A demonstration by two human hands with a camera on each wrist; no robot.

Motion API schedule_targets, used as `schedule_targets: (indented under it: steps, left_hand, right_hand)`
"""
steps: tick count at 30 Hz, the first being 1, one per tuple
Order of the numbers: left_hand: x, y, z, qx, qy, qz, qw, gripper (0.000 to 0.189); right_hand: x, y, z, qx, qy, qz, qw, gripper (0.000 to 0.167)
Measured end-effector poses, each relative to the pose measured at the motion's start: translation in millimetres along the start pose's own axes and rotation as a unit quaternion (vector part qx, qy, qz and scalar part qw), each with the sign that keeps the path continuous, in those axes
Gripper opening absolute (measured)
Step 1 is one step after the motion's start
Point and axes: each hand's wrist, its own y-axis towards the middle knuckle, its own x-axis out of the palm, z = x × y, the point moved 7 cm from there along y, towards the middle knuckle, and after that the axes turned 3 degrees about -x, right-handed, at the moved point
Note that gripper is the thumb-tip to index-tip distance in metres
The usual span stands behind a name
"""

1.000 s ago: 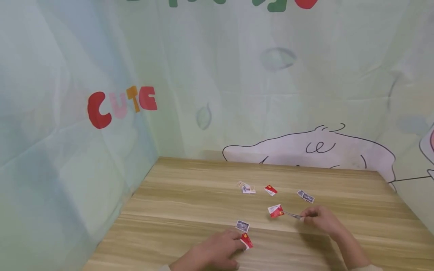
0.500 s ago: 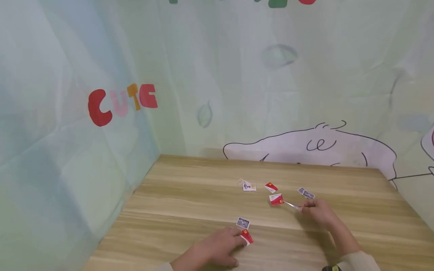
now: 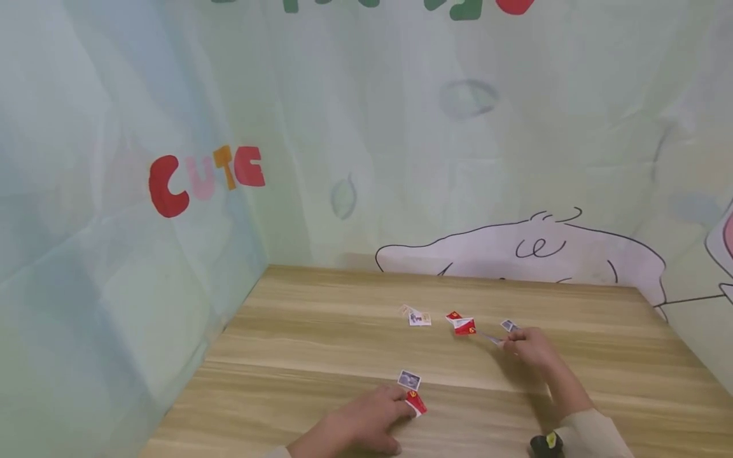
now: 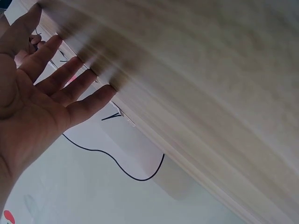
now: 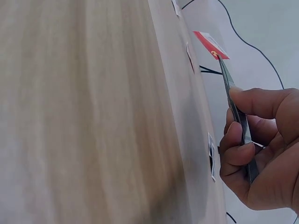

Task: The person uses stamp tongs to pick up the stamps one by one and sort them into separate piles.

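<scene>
My right hand (image 3: pixel 532 348) pinches metal tweezers (image 5: pixel 240 116) between thumb and fingers. At their tip a red-and-white stamp (image 5: pixel 211 45) with a yellow emblem is held off the table. In the head view this held stamp (image 3: pixel 465 327) partly covers another red-and-white stamp (image 3: pixel 453 315). My left hand (image 3: pixel 366 420) rests its fingertips on the table, fingers fairly straight in the left wrist view. Those fingertips touch or partly cover a red-and-white stamp (image 3: pixel 416 402). Just above it lies a grey stamp (image 3: pixel 409 380) with a white border.
Light stamps (image 3: pixel 420 318) overlap at the back of the wooden table (image 3: pixel 321 331). Grey stamps (image 3: pixel 508 325) lie behind my right hand, partly hidden by it. A printed cloth (image 3: pixel 355 127) stands along the back and left edges.
My right hand has carried the tweezers and the held stamp away from me, towards the red stamp at the back. My left hand has stayed in place.
</scene>
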Motion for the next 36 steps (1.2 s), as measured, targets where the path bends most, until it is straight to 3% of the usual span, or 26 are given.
schedule_targets:
  steps: [5, 13, 19, 26, 36]
  left_hand:
    - [3.3, 0.3, -2.6, -0.019, -0.03, -0.02, 0.9992, 0.051]
    - [5.2, 0.5, -1.5, -0.012, -0.025, -0.01, 0.9996, 0.049]
    - [2.5, 0.5, -2.7, -0.019, -0.03, -0.022, 0.9991, 0.049]
    - [-1.4, -0.3, -0.5, 0.001, -0.011, -0.007, 0.9999, 0.048]
    - [-2.6, -0.1, 1.4, -0.009, -0.024, -0.014, 0.9996, 0.047]
  right_hand:
    - [3, 4.4, 8, 0.021, 0.005, 0.001, 0.9998, 0.012]
    - [7, 5.9, 20, 0.054, 0.036, 0.008, 0.9979, 0.012]
    - [8, 8.3, 19, 0.058, 0.036, 0.021, 0.9974, 0.013]
    - [8, 9.6, 19, 0.071, 0.031, 0.03, 0.9965, 0.015]
    - [8, 9.4, 20, 0.061, 0.038, 0.033, 0.9969, 0.015]
